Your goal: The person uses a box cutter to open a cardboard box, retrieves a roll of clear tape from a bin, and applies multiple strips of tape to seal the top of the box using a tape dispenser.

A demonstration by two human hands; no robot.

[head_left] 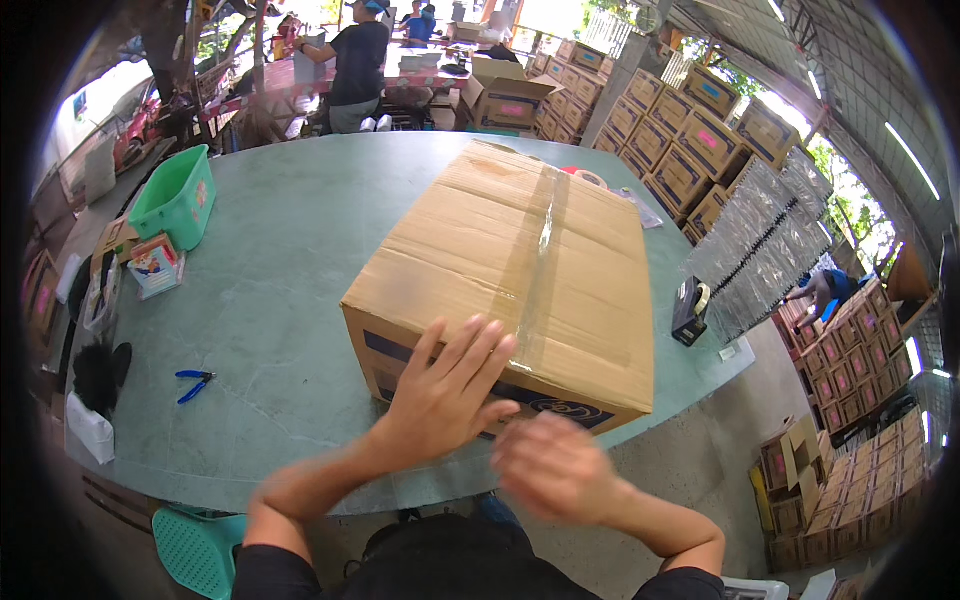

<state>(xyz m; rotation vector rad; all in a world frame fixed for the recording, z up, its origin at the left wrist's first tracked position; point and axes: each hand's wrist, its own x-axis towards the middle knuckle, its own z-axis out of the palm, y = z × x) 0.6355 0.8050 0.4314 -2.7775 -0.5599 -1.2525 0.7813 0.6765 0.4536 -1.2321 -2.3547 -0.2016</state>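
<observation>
A large closed cardboard box sits on the green table, with a strip of clear tape running along its top seam. My left hand is open, its fingers stretched out across the box's near top edge. Close beside it, in front of the near side of the box, is my right hand. Motion smears its fingers, so I cannot make out whether they are closed or hold anything.
The green table bears blue cutters, a green plastic bin and a black tape dispenser. Grey plastic sheeting stands at its right. Stacked cartons rise behind; a person works at another table. A green stool is below left.
</observation>
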